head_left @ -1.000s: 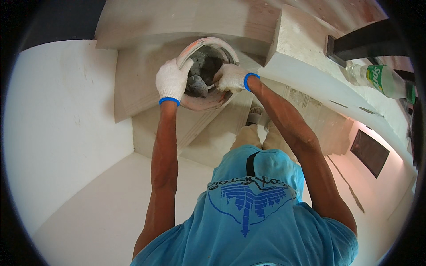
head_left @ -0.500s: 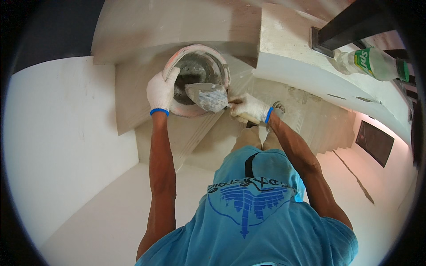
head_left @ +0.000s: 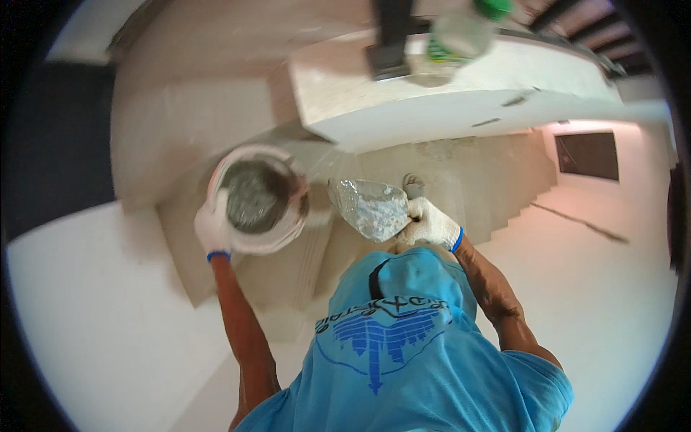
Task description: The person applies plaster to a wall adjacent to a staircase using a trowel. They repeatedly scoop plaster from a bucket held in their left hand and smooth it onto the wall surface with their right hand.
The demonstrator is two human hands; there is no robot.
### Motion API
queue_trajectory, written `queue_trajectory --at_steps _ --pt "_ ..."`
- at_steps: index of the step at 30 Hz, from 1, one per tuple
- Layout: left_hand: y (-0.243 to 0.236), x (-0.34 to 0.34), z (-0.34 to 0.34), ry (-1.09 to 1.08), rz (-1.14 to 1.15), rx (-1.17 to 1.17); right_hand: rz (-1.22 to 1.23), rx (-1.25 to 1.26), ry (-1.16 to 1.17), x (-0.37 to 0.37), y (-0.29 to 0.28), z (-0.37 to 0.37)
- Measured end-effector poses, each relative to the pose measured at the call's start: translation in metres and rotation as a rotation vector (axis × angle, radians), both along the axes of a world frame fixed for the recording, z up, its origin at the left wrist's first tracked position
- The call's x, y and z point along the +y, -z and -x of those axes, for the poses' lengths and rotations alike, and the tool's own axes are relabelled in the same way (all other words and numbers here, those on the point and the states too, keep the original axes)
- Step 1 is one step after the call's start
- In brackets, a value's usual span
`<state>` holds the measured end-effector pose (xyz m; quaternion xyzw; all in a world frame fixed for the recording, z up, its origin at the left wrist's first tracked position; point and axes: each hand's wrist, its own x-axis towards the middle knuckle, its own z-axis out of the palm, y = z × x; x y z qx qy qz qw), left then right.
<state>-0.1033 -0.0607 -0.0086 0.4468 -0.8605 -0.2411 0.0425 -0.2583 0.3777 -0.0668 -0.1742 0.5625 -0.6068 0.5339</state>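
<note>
A round pale bucket (head_left: 294, 229) stands at left of centre, with wet grey mortar (head_left: 253, 198) inside. My left hand (head_left: 211, 227), in a white knit glove with a blue cuff, grips its left rim, thumb over the edge. In the same kind of glove, my right hand (head_left: 432, 225) is closed round the handle of a trowel (head_left: 371, 209). The broad blade points left, apart from the bucket, and is coated in wet grey and whitish mortar. Most of the handle is hidden by my fingers.
Beyond the bucket runs a white-sided ledge (head_left: 338, 75) bearing a black post (head_left: 392, 36) and a clear plastic bottle (head_left: 461, 39) with a green cap. Steps (head_left: 515, 212) descend at right toward a dark rectangular panel (head_left: 587, 155). A white wall (head_left: 79, 288) bounds the left.
The trowel has come away from over the bucket and now sits to its right. The whole view has turned, so the bucket lies farther left and lower, and the bottle has shifted left.
</note>
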Motion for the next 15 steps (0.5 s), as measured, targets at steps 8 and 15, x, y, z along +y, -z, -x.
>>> queue_trajectory --at_steps 8,15 --pt "-0.002 -0.002 -0.002 -0.005 -0.036 -0.024 0.015 -0.136 0.650 0.091 -0.021 -0.021" --pt "0.001 -0.008 -0.002 0.040 0.024 -0.035 0.104 -0.060 1.112 0.088 -0.009 -0.007"
